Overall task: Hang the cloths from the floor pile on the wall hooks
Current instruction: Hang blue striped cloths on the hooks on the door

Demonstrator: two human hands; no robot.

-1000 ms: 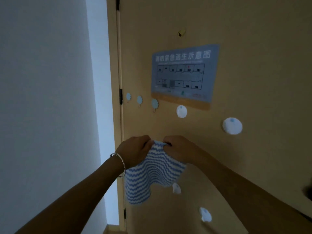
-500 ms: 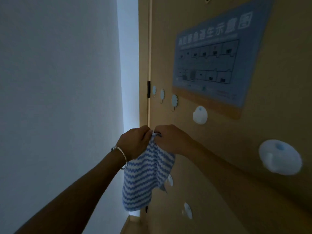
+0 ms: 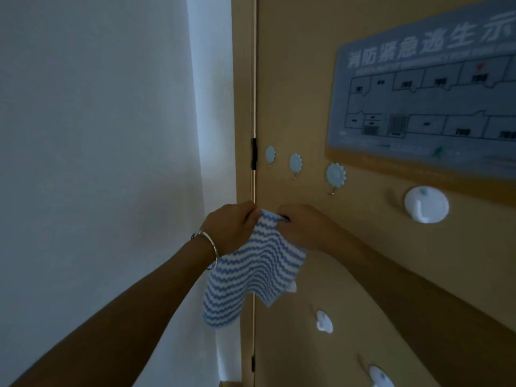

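1. The left hand point(image 3: 231, 227) and the right hand point(image 3: 304, 229) are raised side by side in front of the tan door point(image 3: 307, 79), near its hinged left edge. Together they hold the top edge of a blue-and-white striped cloth point(image 3: 251, 275).
2. Each grip is pressed together on the fabric. The left hand's fingers curl round the bunched top-left corner, and the right hand's thumb and fingers pinch the top edge just to the right of it.
3. The cloth hangs from the two hands in loose folds, with its lower part draped across the seam between the door and its frame.
4. A silver bracelet point(image 3: 209, 244) circles the left wrist.
5. Above the hands, a row of three pale blue flower hooks point(image 3: 295, 163) sits on the door. Further right is a larger round white hook point(image 3: 426, 205), just below a grey evacuation plan point(image 3: 424, 93).
6. A small white hook point(image 3: 292, 287) peeks out from behind the cloth's lower right corner. Two more lie lower on the door, a middle white hook point(image 3: 324, 321) and a bottom white hook point(image 3: 381, 377).
7. A plain white wall point(image 3: 97, 135) fills the left side.
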